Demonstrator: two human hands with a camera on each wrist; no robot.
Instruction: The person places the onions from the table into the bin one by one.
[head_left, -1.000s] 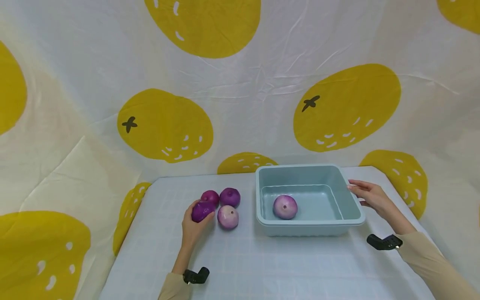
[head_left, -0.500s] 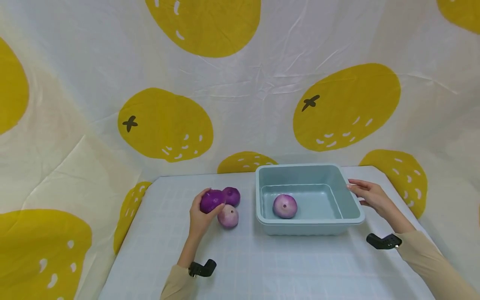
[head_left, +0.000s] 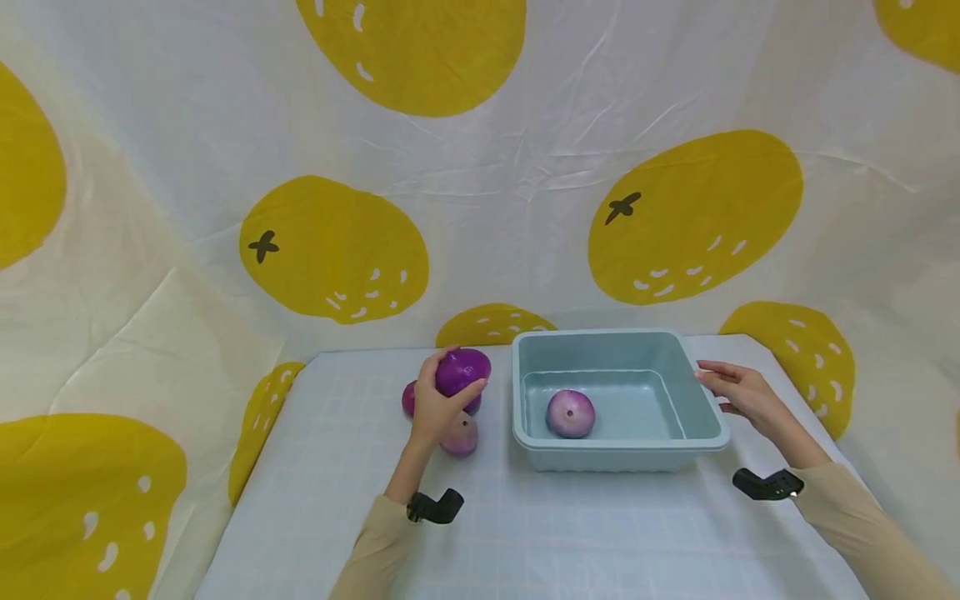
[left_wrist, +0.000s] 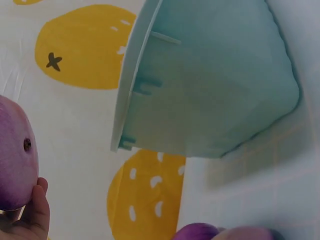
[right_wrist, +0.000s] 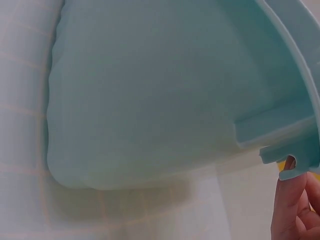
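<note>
My left hand [head_left: 435,408] grips a glossy red onion [head_left: 463,372] and holds it up just left of the basin. In the left wrist view that onion [left_wrist: 15,155] shows a dark root spot, with fingertips against its lower side. Below and behind the hand sit a small dark onion [head_left: 408,398], another dark onion [head_left: 474,405] mostly covered, and a paler onion [head_left: 460,436]. The light-blue plastic basin [head_left: 622,445] holds one pale purple onion [head_left: 571,414] at its left front. My right hand [head_left: 750,402] pinches the basin's right rim; fingertips [right_wrist: 292,185] meet the underside there.
A pale checked cloth [head_left: 570,533] covers the table. Behind it rises a curtain [head_left: 517,242] with large yellow fruit prints, close to the basin's far edge. Each wrist carries a black camera strap.
My left hand has lifted the onion from the group and carried it up and right, toward the basin. The small dark onion shows again behind the hand. My right hand stays at the rim.
</note>
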